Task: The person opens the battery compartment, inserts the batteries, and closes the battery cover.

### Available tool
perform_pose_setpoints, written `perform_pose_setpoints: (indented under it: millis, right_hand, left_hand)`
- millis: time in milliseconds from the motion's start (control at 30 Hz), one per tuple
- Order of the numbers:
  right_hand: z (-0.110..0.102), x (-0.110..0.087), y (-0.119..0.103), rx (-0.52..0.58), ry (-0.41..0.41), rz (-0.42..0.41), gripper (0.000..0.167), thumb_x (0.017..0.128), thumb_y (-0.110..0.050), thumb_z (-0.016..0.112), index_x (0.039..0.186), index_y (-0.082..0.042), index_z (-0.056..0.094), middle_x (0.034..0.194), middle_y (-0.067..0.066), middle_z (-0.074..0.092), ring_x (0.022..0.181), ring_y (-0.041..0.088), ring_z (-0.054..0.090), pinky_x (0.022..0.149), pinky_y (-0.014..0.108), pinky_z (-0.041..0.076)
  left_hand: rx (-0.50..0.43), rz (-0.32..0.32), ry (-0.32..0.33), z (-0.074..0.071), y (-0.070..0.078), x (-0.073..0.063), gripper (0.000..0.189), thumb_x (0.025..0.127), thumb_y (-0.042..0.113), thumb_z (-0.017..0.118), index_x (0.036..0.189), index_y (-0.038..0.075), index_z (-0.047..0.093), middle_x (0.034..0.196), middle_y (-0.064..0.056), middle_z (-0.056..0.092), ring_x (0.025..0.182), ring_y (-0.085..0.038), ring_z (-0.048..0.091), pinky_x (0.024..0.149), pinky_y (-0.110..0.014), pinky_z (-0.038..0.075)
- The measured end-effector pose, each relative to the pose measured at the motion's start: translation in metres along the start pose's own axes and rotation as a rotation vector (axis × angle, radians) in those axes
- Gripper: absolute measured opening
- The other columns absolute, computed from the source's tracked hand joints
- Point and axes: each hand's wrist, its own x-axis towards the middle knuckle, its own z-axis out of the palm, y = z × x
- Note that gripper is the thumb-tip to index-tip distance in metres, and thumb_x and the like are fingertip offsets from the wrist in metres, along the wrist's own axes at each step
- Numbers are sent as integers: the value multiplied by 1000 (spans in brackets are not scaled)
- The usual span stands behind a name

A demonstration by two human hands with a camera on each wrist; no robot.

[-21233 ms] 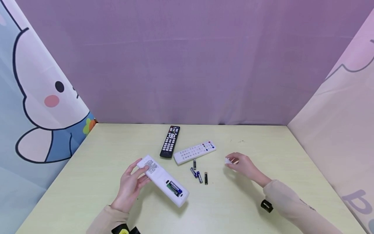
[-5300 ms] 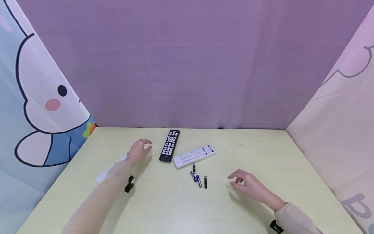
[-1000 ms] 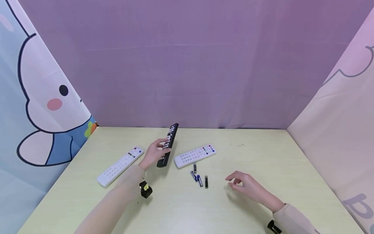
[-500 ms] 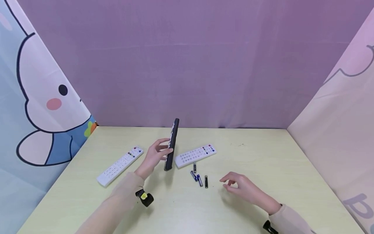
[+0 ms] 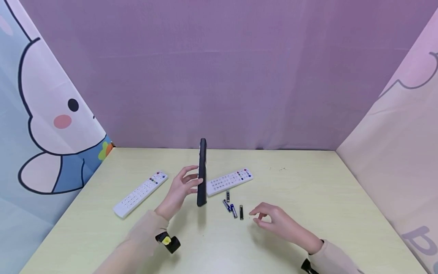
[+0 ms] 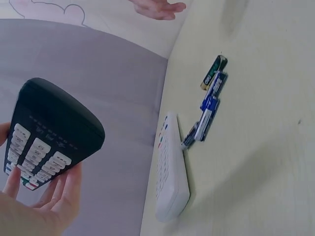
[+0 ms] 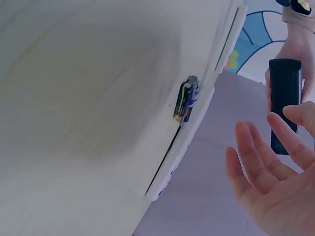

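My left hand [image 5: 178, 192] grips a black remote control [image 5: 202, 173] by its sides, turned on edge above the table. In the left wrist view the white keys of the black remote [image 6: 61, 123] face that hand's palm. My right hand [image 5: 275, 222] hovers low with fingers loosely bent and nothing in them, just right of the batteries. Several small batteries lie on the table: a dark one [image 5: 241, 212] nearest the right hand, blue ones [image 5: 234, 211] beside it, and one [image 5: 227, 196] by a white remote [image 5: 230, 182].
A second white remote [image 5: 140, 195] lies keys up at the left, near my left forearm. The pale table [image 5: 291, 179] ends at a purple curtain [image 5: 219, 76] behind, with printed cloth walls [image 5: 61, 114] at both sides.
The left hand has lifted the black remote and turned it from tilted keys-up onto its edge. My right hand has moved left toward the batteries. The white remotes and batteries stay put.
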Motion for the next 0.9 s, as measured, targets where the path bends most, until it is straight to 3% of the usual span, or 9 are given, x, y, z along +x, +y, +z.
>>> perform_pose_setpoints:
  millis: [300, 500, 700, 900]
  right_hand:
    - [7, 5, -10, 19, 54, -66, 16, 81, -4, 59, 96, -7, 62, 92, 6, 62, 76, 1, 55, 68, 28, 53]
    - [13, 10, -17, 114, 115, -90, 17, 80, -1, 59, 96, -4, 62, 92, 5, 63, 77, 6, 57, 68, 28, 54]
    - [21, 16, -28, 174, 136, -29, 18, 83, -6, 58, 100, -9, 63, 94, 5, 62, 79, 5, 57, 74, 28, 53]
    - [25, 22, -38, 320, 164, 65, 20, 85, -11, 57, 103, -2, 61, 95, 12, 61, 81, 8, 57, 75, 26, 52]
  left_hand:
    - [-77, 5, 11, 5, 1, -12, 49, 80, 5, 60, 124, 11, 42, 111, -14, 50, 87, -14, 57, 76, -33, 52]
    - [-91, 5, 31, 10, 3, -20, 50, 79, 3, 61, 124, 10, 41, 111, -14, 48, 83, -13, 58, 74, -31, 52]
    - [-141, 19, 40, 17, 4, -29, 50, 76, -1, 63, 120, 10, 43, 110, -14, 50, 80, -14, 60, 73, -33, 54]
    - [-139, 45, 38, 23, 3, -35, 50, 75, -4, 63, 118, 9, 42, 109, -14, 50, 77, -14, 61, 74, -34, 53]
